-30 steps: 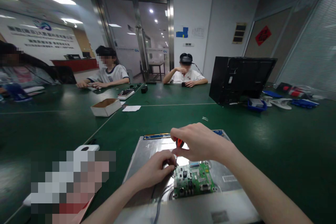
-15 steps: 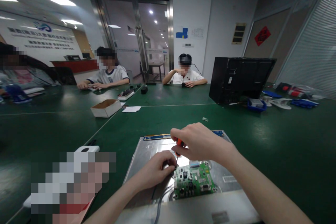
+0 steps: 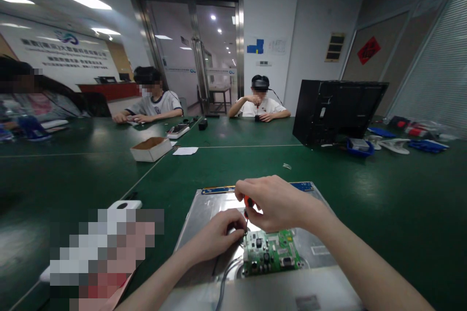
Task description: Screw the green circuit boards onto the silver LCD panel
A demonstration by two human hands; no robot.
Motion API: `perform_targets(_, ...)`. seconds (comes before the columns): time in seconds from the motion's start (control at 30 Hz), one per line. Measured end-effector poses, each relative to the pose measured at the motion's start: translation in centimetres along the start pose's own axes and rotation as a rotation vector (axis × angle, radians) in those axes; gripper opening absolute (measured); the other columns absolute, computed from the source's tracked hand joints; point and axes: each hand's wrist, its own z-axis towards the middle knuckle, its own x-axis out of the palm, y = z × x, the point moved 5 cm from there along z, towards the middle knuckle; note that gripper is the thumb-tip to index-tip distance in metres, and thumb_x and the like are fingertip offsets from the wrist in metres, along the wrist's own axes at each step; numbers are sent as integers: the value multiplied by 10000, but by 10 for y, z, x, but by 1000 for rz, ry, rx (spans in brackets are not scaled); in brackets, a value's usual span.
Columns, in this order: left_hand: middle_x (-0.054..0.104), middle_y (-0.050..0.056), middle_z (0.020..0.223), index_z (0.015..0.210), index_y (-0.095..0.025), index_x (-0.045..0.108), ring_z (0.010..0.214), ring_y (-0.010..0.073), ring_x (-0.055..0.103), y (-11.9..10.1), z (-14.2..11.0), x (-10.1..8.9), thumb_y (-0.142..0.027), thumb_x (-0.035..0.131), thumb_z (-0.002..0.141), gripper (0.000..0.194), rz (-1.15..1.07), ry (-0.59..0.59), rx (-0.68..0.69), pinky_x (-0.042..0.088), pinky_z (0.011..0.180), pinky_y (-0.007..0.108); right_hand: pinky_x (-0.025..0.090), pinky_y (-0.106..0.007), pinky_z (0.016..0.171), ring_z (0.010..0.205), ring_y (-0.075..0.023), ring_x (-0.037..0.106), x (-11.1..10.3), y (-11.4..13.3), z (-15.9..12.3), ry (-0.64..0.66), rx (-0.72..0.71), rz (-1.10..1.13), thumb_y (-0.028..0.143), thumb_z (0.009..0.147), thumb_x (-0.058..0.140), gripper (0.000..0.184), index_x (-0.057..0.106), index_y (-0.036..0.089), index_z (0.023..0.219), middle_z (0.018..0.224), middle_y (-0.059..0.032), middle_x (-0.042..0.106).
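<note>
A screwdriver (image 3: 249, 202) with a red and black handle stands upright in my right hand (image 3: 280, 202), whose fingers are closed round it. Its thin shaft points down at the upper left corner of a green circuit board (image 3: 273, 251). Beside that corner, thumb and fingers of my left hand (image 3: 221, 231) are pinched together close to the tip; what lies between them is hidden. The board rests on the silvery metal back of a flat display panel (image 3: 204, 208). A grey cable (image 3: 223, 279) runs from the board's left side toward me.
An open cardboard box (image 3: 150, 150) and white paper (image 3: 186, 151) lie ahead on the green table (image 3: 233, 163). A black monitor housing (image 3: 339, 112) stands at right, near a blue tray (image 3: 360, 148). Blurred-out items lie at left. Several people sit across the table.
My right hand has turned and dipped slightly, with the screwdriver still over the same board corner. My left hand stays at that corner. The whole view has shifted a little.
</note>
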Motion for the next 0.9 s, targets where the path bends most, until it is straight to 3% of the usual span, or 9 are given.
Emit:
perform_targets(0.27, 662, 13, 886, 863, -181, 629, 810, 188, 591, -7, -2, -5, -161, 556, 819, 88, 4, -45, -51, 471, 757, 296, 216, -267, 512, 575, -133, 538, 6, -8, 4, -43, 41, -140, 328, 908, 573, 144, 597, 205, 979, 710, -4, 676)
perform_targets(0.5, 668, 13, 893, 861, -187, 643, 775, 180, 588, -13, -4, -6, -152, 528, 829, 124, 24, -29, -61, 472, 736, 289, 202, -259, 492, 497, -101, 453, 7, -6, 7, -57, 7, -132, 460, 943, 554, 353, 651, 188, 740, 572, 9, 601)
perform_targets(0.73, 683, 29, 881, 854, -183, 631, 817, 201, 602, -7, -3, -4, -190, 553, 844, 79, 39, -51, -20, 475, 756, 305, 309, -261, 573, 711, -141, 578, -1, 0, 1, -21, -7, -9, 273, 856, 611, 162, 624, 172, 981, 908, -40, 691)
perform_targets(0.9, 680, 31, 889, 885, -175, 644, 830, 197, 593, -6, -2, -3, -148, 542, 825, 122, 38, -18, -19, 466, 767, 300, 311, -260, 565, 709, -146, 568, -4, -3, -1, -3, 13, 20, 183, 790, 579, 201, 578, 173, 991, 904, -30, 688)
